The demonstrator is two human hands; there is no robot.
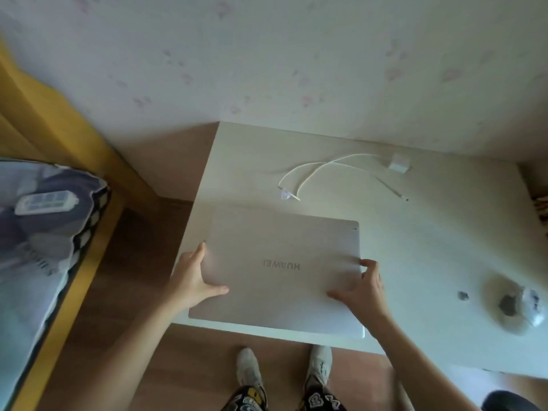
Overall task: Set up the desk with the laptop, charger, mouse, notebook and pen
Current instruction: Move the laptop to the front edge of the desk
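Observation:
A closed silver laptop point(278, 271) lies flat on the white desk point(430, 241), near its front left corner. My left hand point(192, 277) grips the laptop's left edge, thumb on the lid. My right hand point(361, 289) holds the right edge in the same way. Behind the laptop lies a white charger block point(398, 164) with its white cable point(311, 173) looped across the desk. A slim white pen point(391, 188) rests to the right of the cable. A mouse and a notebook are not visible.
A blurred round pale object with a dark centre point(513, 307) sits at the desk's right front. A bed with a yellow frame and a patterned pillow point(44, 232) stands left. The wall runs behind the desk. My feet point(284, 369) stand on the wooden floor.

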